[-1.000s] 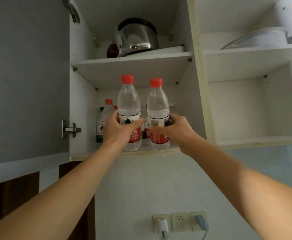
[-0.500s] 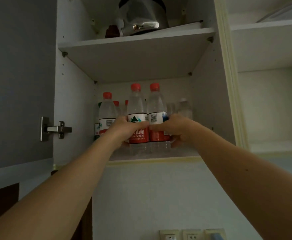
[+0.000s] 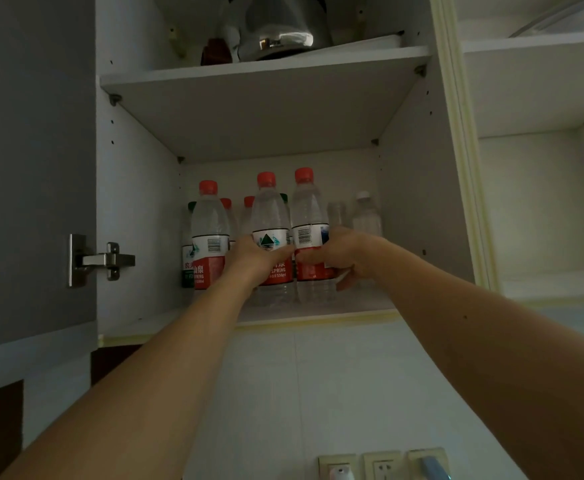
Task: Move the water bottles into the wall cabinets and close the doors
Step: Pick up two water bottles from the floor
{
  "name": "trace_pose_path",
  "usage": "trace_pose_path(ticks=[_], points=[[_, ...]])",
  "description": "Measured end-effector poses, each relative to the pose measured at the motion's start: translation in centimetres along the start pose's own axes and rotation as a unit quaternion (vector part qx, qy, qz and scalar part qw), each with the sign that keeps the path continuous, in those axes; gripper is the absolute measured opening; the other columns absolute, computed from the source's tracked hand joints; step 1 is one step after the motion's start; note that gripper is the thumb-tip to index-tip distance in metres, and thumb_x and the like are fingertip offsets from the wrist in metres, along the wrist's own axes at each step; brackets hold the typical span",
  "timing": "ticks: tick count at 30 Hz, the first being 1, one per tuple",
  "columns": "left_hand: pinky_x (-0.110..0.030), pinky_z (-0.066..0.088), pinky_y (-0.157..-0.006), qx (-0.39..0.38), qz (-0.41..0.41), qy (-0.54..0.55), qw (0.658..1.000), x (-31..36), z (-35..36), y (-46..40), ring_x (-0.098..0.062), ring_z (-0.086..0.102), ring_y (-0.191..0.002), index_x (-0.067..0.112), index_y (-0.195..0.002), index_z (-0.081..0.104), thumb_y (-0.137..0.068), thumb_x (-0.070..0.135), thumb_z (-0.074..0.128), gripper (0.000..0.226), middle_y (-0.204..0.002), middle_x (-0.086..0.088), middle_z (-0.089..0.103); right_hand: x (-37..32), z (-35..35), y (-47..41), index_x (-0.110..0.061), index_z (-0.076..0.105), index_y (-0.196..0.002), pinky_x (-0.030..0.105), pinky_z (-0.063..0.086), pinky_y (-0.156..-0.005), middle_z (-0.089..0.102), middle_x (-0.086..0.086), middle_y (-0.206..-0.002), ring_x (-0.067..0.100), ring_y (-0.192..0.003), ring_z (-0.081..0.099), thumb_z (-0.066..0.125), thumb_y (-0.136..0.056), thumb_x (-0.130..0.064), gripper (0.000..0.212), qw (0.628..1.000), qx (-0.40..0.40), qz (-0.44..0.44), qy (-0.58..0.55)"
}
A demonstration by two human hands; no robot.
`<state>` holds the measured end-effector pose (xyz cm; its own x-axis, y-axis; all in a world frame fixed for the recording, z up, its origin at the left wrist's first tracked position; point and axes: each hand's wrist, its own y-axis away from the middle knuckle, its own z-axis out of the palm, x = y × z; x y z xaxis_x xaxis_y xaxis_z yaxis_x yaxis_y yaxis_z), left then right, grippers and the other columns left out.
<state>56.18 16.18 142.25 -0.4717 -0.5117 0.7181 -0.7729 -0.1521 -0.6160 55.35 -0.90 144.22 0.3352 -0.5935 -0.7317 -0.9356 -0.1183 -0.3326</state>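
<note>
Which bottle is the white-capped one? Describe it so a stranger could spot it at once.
Look at the open cabinet, lower shelf, under the shelf with the kettle. Go to the back right corner, past the right hand. There stands the white-capped bottle: no red cap and no red label, unlike the red-capped bottles on its left.

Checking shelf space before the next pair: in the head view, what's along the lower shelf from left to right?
Door hinge → free-standing red-capped bottle → bottle in the left hand → bottle in the right hand → white-capped clear bottle → cabinet's right wall.
</note>
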Motion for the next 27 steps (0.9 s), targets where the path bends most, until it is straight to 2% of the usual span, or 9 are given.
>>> trace_pose_path(ticks=[2,5,8,12,16,18,21,24,27], points=[[-0.031,0.049,-0.082,-0.014,0.003,-0.069,0.998,0.5,-0.5,0.4,-0.022,0.063,-0.104,0.012,-0.129,0.06,-0.084,0.04,0.08,0.057,-0.124,-0.008,0.067,0.0,0.1,0.5,-0.023,0.056,-0.131,0.053,0.058,-0.089,0.065,0.012,-0.121,0.032,-0.107,0.065,0.073,-0.091,-0.036,0.045,1.0,0.008,-0.007,0.015],[-0.032,0.05,-0.074,-0.034,0.028,-0.162,0.986,1.4,-1.8,1.5,-0.017,0.064,-0.086,0.01,-0.117,0.067,-0.09,0.039,0.074,0.041,-0.11,-0.008,0.072,0.0,0.2,1.5,-0.023,0.058,-0.126,0.043,0.057,-0.085,0.066,0.007,-0.108,0.025,-0.095,0.064,0.069,-0.095,-0.036,0.035,0.996,0.017,-0.034,0.077],[-0.04,0.055,-0.075,0.006,0.071,-0.179,0.981,2.3,-3.4,3.4,-0.017,0.061,-0.079,0.008,-0.112,0.066,-0.092,0.046,0.069,0.043,-0.098,-0.006,0.07,-0.4,0.2,2.9,-0.014,0.064,-0.124,0.035,0.056,-0.083,0.07,0.007,-0.109,0.021,-0.092,0.066,0.069,-0.094,-0.031,0.034,0.988,0.074,-0.076,0.109],[-0.028,0.045,-0.068,0.06,0.122,-0.16,0.978,3.3,-6.1,7.3,-0.01,0.056,-0.083,0.012,-0.122,0.056,-0.095,0.049,0.063,0.046,-0.105,0.001,0.06,-1.7,1.0,7.1,-0.012,0.058,-0.122,0.037,0.057,-0.08,0.066,0.009,-0.113,0.023,-0.096,0.065,0.069,-0.093,-0.029,0.035,0.965,0.181,-0.123,0.146],[-0.035,0.05,-0.089,0.057,0.154,-0.132,0.978,3.9,-8.8,11.6,-0.02,0.06,-0.11,0.011,-0.131,0.056,-0.101,0.052,0.05,0.051,-0.125,-0.005,0.063,-3.1,3.1,13.1,-0.012,0.054,-0.13,0.04,0.052,-0.089,0.057,0.011,-0.125,0.028,-0.111,0.056,0.067,-0.093,-0.029,0.043,0.937,0.223,-0.181,0.2],[-0.033,0.049,-0.085,0.056,0.169,-0.119,0.977,4.4,-9.9,14.0,-0.017,0.061,-0.105,0.011,-0.124,0.06,-0.103,0.051,0.046,0.047,-0.119,-0.003,0.065,-3.4,4.3,16.4,-0.015,0.054,-0.129,0.046,0.052,-0.094,0.054,0.009,-0.124,0.029,-0.112,0.054,0.066,-0.093,-0.029,0.04,0.925,0.225,-0.207,0.228],[-0.03,0.049,-0.071,0.053,0.176,-0.077,0.98,5.2,-11.2,17.8,-0.013,0.062,-0.084,0.012,-0.109,0.062,-0.105,0.045,0.044,0.037,-0.098,0.001,0.065,-3.4,6.4,21.7,-0.016,0.053,-0.13,0.043,0.049,-0.097,0.053,0.007,-0.129,0.029,-0.116,0.05,0.067,-0.09,-0.027,0.043,0.914,0.208,-0.22,0.269],[-0.045,0.06,-0.074,-0.001,0.138,0.0,0.99,5.3,-11.5,21.7,-0.027,0.068,-0.084,0.011,-0.099,0.06,-0.106,0.04,0.044,0.034,-0.093,-0.011,0.068,-2.6,7.9,27.0,-0.014,0.052,-0.135,0.041,0.044,-0.099,0.052,0.008,-0.134,0.029,-0.121,0.048,0.067,-0.091,-0.027,0.049,0.916,0.198,-0.222,0.271],[-0.034,0.058,-0.061,-0.047,0.104,0.056,0.992,4.4,-11.0,26.0,-0.019,0.066,-0.072,0.008,-0.097,0.062,-0.106,0.04,0.043,0.039,-0.085,-0.008,0.068,-1.5,8.6,32.1,-0.02,0.059,-0.115,0.037,0.05,-0.089,0.058,0.0,-0.117,0.021,-0.11,0.054,0.063,-0.093,-0.03,0.025,0.938,0.173,-0.181,0.24]])
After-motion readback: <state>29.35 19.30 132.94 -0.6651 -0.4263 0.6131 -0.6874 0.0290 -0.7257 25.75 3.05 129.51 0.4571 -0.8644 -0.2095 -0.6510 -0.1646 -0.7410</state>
